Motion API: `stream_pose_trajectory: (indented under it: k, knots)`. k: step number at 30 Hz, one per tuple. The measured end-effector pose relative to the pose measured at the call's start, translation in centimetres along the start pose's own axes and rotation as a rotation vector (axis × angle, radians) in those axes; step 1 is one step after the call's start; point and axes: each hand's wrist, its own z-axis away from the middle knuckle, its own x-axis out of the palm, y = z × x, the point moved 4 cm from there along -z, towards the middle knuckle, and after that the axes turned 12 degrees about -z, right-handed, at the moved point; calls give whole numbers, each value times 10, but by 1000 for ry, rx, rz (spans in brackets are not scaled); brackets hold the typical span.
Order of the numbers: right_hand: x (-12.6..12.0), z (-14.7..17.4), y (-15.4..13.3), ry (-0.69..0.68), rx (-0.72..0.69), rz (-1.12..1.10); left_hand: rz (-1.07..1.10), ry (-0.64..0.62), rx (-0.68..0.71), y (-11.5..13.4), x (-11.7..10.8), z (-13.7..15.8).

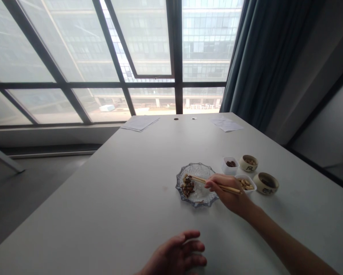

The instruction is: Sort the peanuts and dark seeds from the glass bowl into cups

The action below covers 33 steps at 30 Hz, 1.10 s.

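Observation:
My right hand (227, 193) is closed around a pair of wooden chopsticks (199, 179). Their dark tips reach over the left part of a clear glass plate (207, 198) with a scalloped rim. At those tips lies a small heap of brown dried pieces (188, 188), some of them paler; whether the tips pinch one is too small to tell. My left hand (180, 252) rests low in the picture, nearer to me than the plate, with fingers apart and nothing in it. Partly behind my right hand stands a white dish of pale tan pieces (246, 183).
A white cup (230, 165) with dark reddish pieces stands right of the plate. Beside it are a cream ceramic bowl (248, 164) and a larger cream bowl (266, 184), both with dark characters. Paper sheets (139, 123) and more papers (226, 123) lie at the table's far end.

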Motion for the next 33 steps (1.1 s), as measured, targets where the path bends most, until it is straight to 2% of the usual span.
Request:
stream_pose_trajectory:
  k: [3, 5, 9, 11, 15, 19, 22, 24, 26, 29, 33]
  knots:
    - [-14, -1, -10, 44, -8, 32, -5, -11, 1, 0, -1, 0]
    - [-33, -1, -21, 127, -2, 71, 3, -13, 4, -1, -1, 0]
    - [-83, 4, -40, 416, 95, 192, 6, -35, 4, 0, 0, -1]
    - [-101, 8, -44, 515, 126, 266, 1, -32, 11, 1, 0, -1]
    - [-116, 10, -38, 558, 177, 321, 11, -37, -2, 1, 0, -1]
    - [-113, 9, -34, 573, 179, 315, 5, -33, 2, 1, 1, 0]
    - [-102, 10, -33, 572, 198, 186, -7, -37, 6, 0, 1, 1]
    - [-85, 9, -30, 489, 232, 24, 6, -37, 4, 0, 1, 1]
    - [-64, 7, -27, 349, 258, -95, 17, -32, 3, 1, 1, 1]
    - [-35, 6, -21, 158, 253, -115, 15, -15, 6, 1, 1, 0]
    - [-15, 8, -12, 99, 282, -135, 7, -9, 2, -1, 1, 1]
